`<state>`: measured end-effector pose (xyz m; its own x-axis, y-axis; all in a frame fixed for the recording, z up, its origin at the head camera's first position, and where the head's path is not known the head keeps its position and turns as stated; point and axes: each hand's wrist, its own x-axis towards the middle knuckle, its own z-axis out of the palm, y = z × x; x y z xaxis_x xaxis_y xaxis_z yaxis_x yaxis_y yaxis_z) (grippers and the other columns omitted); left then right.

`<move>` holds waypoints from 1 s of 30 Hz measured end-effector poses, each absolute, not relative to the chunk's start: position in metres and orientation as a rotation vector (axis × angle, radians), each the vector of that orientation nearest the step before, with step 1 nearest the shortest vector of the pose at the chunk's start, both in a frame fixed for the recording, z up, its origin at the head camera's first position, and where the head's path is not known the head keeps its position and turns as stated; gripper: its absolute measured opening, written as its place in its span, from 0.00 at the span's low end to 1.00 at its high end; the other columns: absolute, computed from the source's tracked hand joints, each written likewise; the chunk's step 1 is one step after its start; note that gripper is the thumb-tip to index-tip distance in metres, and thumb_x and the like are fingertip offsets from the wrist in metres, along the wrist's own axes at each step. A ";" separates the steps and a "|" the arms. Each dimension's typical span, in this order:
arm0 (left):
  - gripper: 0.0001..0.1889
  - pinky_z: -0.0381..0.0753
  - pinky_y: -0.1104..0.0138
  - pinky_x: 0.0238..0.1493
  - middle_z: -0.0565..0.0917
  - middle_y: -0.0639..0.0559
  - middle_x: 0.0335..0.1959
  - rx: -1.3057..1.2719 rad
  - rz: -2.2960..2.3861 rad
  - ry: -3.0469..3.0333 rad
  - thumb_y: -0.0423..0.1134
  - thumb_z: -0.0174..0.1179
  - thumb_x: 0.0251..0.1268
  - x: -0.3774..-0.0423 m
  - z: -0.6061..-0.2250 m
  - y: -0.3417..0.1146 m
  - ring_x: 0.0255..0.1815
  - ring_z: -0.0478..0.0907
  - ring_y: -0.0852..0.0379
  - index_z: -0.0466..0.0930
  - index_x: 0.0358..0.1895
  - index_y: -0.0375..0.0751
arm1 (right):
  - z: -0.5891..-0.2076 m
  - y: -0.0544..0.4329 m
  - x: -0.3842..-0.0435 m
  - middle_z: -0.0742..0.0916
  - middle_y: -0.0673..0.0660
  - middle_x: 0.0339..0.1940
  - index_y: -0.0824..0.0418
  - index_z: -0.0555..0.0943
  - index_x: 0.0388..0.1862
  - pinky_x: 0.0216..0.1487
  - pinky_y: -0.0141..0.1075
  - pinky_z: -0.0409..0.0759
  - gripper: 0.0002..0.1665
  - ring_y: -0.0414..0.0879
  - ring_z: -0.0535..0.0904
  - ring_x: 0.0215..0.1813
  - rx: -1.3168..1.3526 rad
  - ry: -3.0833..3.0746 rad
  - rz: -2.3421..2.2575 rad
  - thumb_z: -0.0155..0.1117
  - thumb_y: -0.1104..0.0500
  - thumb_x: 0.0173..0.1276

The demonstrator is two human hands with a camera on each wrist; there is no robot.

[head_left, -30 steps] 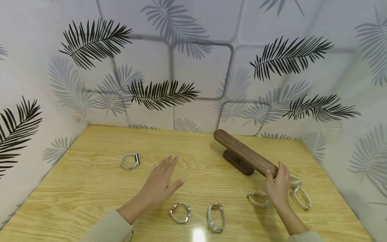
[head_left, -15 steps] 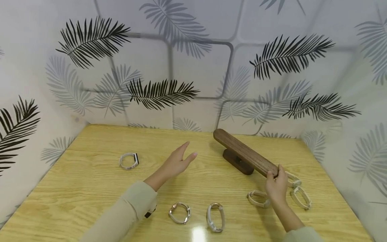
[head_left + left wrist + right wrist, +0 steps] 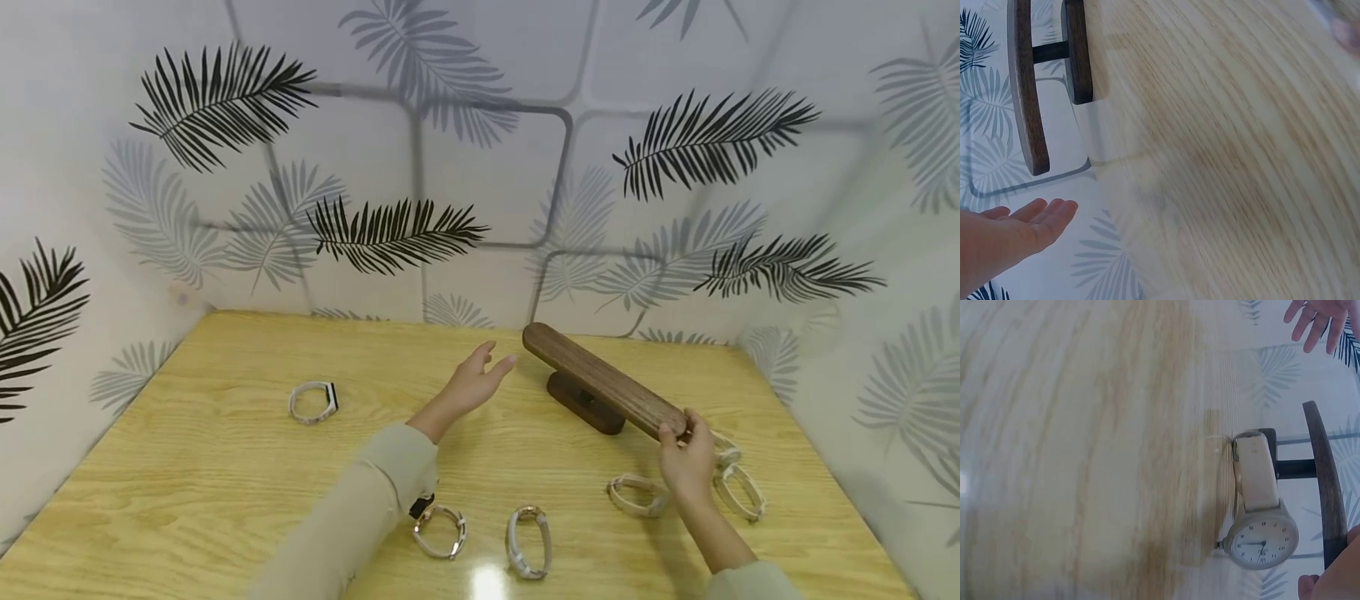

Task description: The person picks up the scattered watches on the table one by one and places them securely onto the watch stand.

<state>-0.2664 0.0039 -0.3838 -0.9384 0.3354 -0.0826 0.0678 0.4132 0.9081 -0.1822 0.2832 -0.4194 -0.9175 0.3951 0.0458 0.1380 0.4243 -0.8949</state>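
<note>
A dark wooden watch display stand (image 3: 600, 375), a long rounded bar on a short post and base, stands at the right of the table. My right hand (image 3: 688, 458) pinches the bar's near end between thumb and fingers; the right wrist view shows part of that hand at the bar (image 3: 1330, 500). My left hand (image 3: 471, 385) reaches towards the bar's far end with fingers extended, apart from it and holding nothing. In the left wrist view, the left hand's fingertips (image 3: 1063, 215) lie just below the bar's end (image 3: 1036, 147).
Near my right hand lie several pale-strapped watches, including one with a round dial (image 3: 1263, 542) and one on its side (image 3: 636, 509). Two more watches, one rose-gold and white (image 3: 461, 530) and one white (image 3: 514, 546), lie in front. A white band watch (image 3: 332, 398) lies left. Patterned walls enclose the wooden table (image 3: 187, 483).
My left hand has moved right and away from me, from above the table's middle to near the stand's far end. My right hand keeps its hold on the stand, which has stayed put.
</note>
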 end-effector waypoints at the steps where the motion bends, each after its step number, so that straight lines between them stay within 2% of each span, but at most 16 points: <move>1: 0.36 0.60 0.43 0.68 0.55 0.34 0.72 0.342 1.542 2.419 0.56 0.42 0.71 -0.268 -0.384 0.006 0.71 0.55 0.34 0.45 0.74 0.40 | -0.419 0.285 -0.183 0.58 0.75 0.69 0.74 0.44 0.71 0.67 0.53 0.64 0.33 0.67 0.57 0.67 -0.469 -2.429 1.504 0.41 0.61 0.75; 5: 0.35 0.60 0.43 0.68 0.55 0.34 0.72 0.317 1.560 2.412 0.55 0.43 0.71 -0.275 -0.384 0.016 0.71 0.54 0.35 0.45 0.73 0.40 | -0.416 0.293 -0.185 0.57 0.74 0.69 0.72 0.44 0.72 0.66 0.48 0.65 0.33 0.65 0.56 0.67 -0.482 -2.429 1.542 0.41 0.61 0.75; 7: 0.35 0.60 0.44 0.68 0.55 0.34 0.71 0.317 1.567 2.414 0.55 0.43 0.71 -0.280 -0.384 0.021 0.71 0.55 0.36 0.46 0.73 0.40 | -0.415 0.297 -0.187 0.58 0.73 0.69 0.72 0.46 0.71 0.63 0.38 0.67 0.32 0.62 0.57 0.67 -0.489 -2.435 1.535 0.42 0.61 0.75; 11: 0.35 0.61 0.46 0.69 0.56 0.35 0.71 0.316 1.594 2.396 0.55 0.44 0.71 -0.288 -0.388 0.028 0.71 0.55 0.38 0.47 0.73 0.40 | -0.416 0.305 -0.192 0.61 0.72 0.67 0.73 0.51 0.69 0.47 0.18 0.67 0.31 0.59 0.61 0.63 -0.474 -2.448 1.504 0.43 0.60 0.75; 13: 0.36 0.61 0.46 0.68 0.57 0.34 0.71 0.308 1.597 2.392 0.55 0.44 0.71 -0.291 -0.393 0.029 0.71 0.55 0.37 0.47 0.73 0.39 | -0.419 0.308 -0.194 0.63 0.70 0.67 0.72 0.52 0.69 0.40 0.12 0.66 0.30 0.56 0.63 0.60 -0.480 -2.451 1.505 0.44 0.59 0.74; 16: 0.38 0.64 0.45 0.66 0.58 0.32 0.69 0.313 1.586 2.401 0.59 0.43 0.69 -0.292 -0.402 0.031 0.69 0.57 0.34 0.47 0.72 0.37 | -0.424 0.310 -0.194 0.63 0.70 0.67 0.72 0.52 0.70 0.36 0.11 0.66 0.30 0.54 0.63 0.60 -0.487 -2.479 1.520 0.44 0.59 0.74; 20: 0.39 0.66 0.45 0.64 0.59 0.32 0.69 0.285 1.668 2.336 0.58 0.47 0.68 -0.293 -0.410 0.037 0.68 0.59 0.34 0.48 0.72 0.37 | -0.427 0.310 -0.193 0.63 0.71 0.67 0.72 0.52 0.70 0.35 0.12 0.66 0.31 0.57 0.64 0.60 -0.480 -2.497 1.500 0.44 0.59 0.74; 25: 0.36 0.67 0.47 0.65 0.62 0.34 0.67 0.137 1.891 2.207 0.49 0.52 0.68 -0.295 -0.412 0.050 0.66 0.63 0.37 0.49 0.72 0.37 | -0.426 0.312 -0.192 0.62 0.71 0.67 0.72 0.51 0.70 0.35 0.13 0.67 0.32 0.56 0.63 0.58 -0.477 -2.500 1.484 0.44 0.57 0.75; 30: 0.30 0.74 0.53 0.60 0.73 0.35 0.59 -0.065 2.058 2.187 0.42 0.52 0.69 -0.301 -0.413 0.056 0.59 0.73 0.40 0.55 0.70 0.34 | -0.425 0.311 -0.197 0.63 0.71 0.67 0.71 0.52 0.70 0.35 0.14 0.68 0.32 0.54 0.65 0.56 -0.462 -2.484 1.486 0.44 0.57 0.75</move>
<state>-0.3014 0.0564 -0.4130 -0.9897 0.0626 -0.1291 -0.1250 0.0647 0.9900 -0.1974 0.3111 -0.4247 -0.9288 0.3701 0.0194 0.1579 0.4425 -0.8828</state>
